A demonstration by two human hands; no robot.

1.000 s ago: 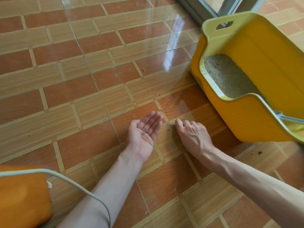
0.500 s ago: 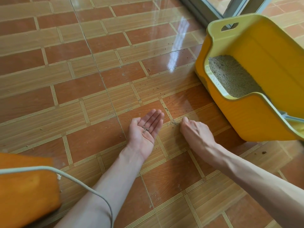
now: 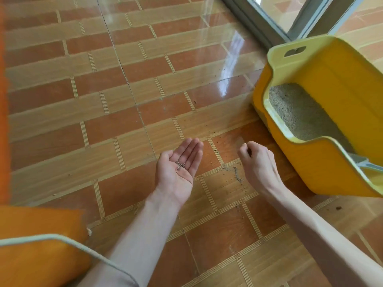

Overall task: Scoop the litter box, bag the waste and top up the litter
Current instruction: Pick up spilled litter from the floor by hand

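My left hand (image 3: 178, 168) lies palm up just above the tiled floor, fingers straight, with a small heap of litter grains (image 3: 180, 164) on the palm. To its right my right hand (image 3: 257, 162) is lifted off the floor, thumb and fingertips pinched together on a few grains too small to see. A streak of spilled litter (image 3: 236, 175) lies on the tiles between the hands. The yellow litter box (image 3: 277, 59) stands at the right with grey litter (image 3: 298, 112) inside. A grey scoop handle (image 3: 371, 165) pokes over its near rim.
An orange object (image 3: 37, 245) with a pale cord or rim (image 3: 62, 238) across it fills the lower left corner. A window frame (image 3: 269, 23) runs along the floor behind the litter box. More grains speckle the tiles near the box.
My right hand has lifted off the floor and drawn its fingers into a pinch. The left palm stays up with its grains. The view has shifted slightly.
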